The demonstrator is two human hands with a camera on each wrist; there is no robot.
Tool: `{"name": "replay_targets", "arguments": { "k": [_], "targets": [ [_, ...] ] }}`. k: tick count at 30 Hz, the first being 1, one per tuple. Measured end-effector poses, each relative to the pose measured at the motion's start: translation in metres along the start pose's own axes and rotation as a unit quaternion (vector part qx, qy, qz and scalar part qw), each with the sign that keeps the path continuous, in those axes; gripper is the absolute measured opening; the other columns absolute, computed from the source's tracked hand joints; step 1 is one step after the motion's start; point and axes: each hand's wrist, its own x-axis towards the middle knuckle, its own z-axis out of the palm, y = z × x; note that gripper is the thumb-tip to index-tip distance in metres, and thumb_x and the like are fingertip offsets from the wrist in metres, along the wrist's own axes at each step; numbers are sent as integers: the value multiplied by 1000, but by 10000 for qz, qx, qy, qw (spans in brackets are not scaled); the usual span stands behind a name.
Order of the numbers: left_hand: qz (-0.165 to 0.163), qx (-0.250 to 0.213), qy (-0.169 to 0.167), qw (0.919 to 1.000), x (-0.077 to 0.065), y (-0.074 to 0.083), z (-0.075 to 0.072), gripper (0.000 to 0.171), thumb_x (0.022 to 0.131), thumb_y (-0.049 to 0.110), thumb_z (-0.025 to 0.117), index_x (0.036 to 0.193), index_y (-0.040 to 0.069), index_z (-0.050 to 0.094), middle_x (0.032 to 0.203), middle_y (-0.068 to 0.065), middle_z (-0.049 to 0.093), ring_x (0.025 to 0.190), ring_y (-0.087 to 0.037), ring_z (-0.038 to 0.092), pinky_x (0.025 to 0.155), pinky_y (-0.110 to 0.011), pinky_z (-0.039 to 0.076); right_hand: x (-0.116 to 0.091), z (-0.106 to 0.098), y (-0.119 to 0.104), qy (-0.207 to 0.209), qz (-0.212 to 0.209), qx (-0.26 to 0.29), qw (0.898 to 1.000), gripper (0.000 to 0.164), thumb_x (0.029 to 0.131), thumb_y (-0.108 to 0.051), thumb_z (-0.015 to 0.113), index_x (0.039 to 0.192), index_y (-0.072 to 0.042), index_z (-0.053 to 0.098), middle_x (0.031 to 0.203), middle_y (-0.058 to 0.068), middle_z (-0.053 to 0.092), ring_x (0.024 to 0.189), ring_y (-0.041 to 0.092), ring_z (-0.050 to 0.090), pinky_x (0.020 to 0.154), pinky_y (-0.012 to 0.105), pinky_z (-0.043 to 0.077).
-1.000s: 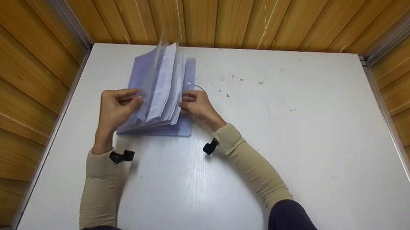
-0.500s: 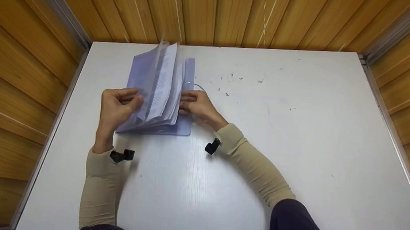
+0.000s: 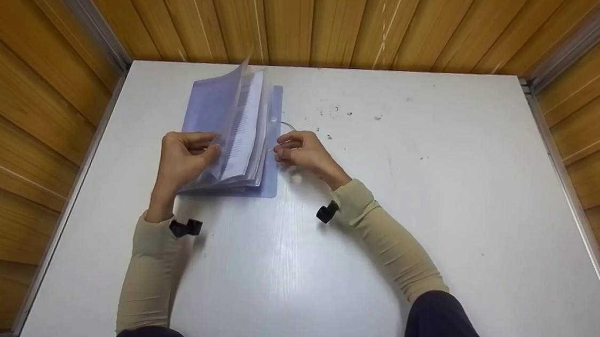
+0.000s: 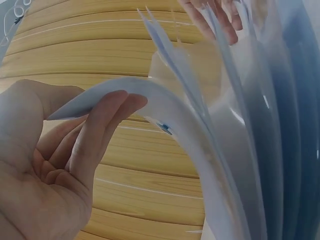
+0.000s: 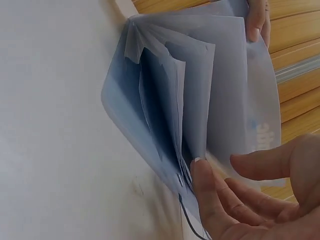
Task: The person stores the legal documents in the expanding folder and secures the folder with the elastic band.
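A translucent blue-purple document folder (image 3: 206,105) stands partly open on the white table, with printed papers (image 3: 243,137) in clear sleeves fanned inside. My left hand (image 3: 186,154) pinches the raised front cover (image 4: 165,100) near its free edge, between thumb and fingers; the cover bends in the left wrist view. Beside the folder's right edge is my right hand (image 3: 309,153), fingers loosely bent. In the right wrist view its index fingertip (image 5: 202,170) lies at the edge of the sleeves (image 5: 195,100), the thumb apart from them. Whether that fingertip touches is unclear.
A thin dark cord (image 3: 288,125) loops from the folder's right edge. The white table (image 3: 381,223) carries small dark marks right of the folder. Wood-patterned panels (image 3: 338,21) border the table's back and sides. Each wrist wears a small black camera (image 3: 327,212).
My left hand has shifted slightly right, bringing the cover more upright. My right hand has drawn back to the right from the page edges.
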Motion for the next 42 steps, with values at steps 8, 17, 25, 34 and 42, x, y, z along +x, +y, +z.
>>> {"name": "replay_targets", "arguments": {
  "k": [8, 17, 25, 34, 42],
  "targets": [
    [-179, 124, -260, 9994, 0, -4, 12, 26, 87, -1, 76, 112, -7, 80, 104, -26, 79, 91, -30, 80, 70, -15, 61, -2, -17, -1, 405, -541, -1086, 9918, 35, 95, 4, 66, 129, 10, 67, 119, 25, 75, 100, 31, 76, 89, 39, 65],
    [-53, 381, -385, 9985, 0, -5, 23, 21, 89, 3, 77, 109, -3, 83, 105, -20, 81, 96, -32, 81, 71, -12, 59, 2, -35, 0, 734, -993, -2381, 9634, 30, 98, -1, 65, 126, 7, 71, 116, 20, 77, 105, 36, 77, 89, 36, 64],
    [682, 1168, -484, 9896, -3, 4, 42, 21, 90, 4, 73, 105, -7, 82, 97, -21, 81, 84, -31, 81, 70, -38, 67, 5, -46, 6, 888, -1257, -2919, 9440, 30, 97, 0, 63, 124, 8, 71, 114, 22, 77, 105, 35, 77, 95, 41, 63],
    [854, 1743, -619, 9790, -5, 4, 61, 22, 90, 7, 72, 104, -6, 82, 97, -22, 81, 80, -31, 82, 68, -42, 68, 7, -50, 8, 864, -1131, -2888, 9467, 31, 97, -1, 63, 126, 8, 70, 115, 21, 77, 107, 35, 76, 96, 42, 62],
    [641, 2176, -505, 9726, -11, -2, 69, 31, 89, 26, 76, 109, 3, 84, 100, -13, 83, 75, -25, 80, 64, -44, 64, 10, -50, 11, 792, -1102, -2852, 9488, 31, 97, 0, 63, 126, 9, 70, 115, 22, 76, 107, 35, 75, 97, 42, 62]
  ]
}}
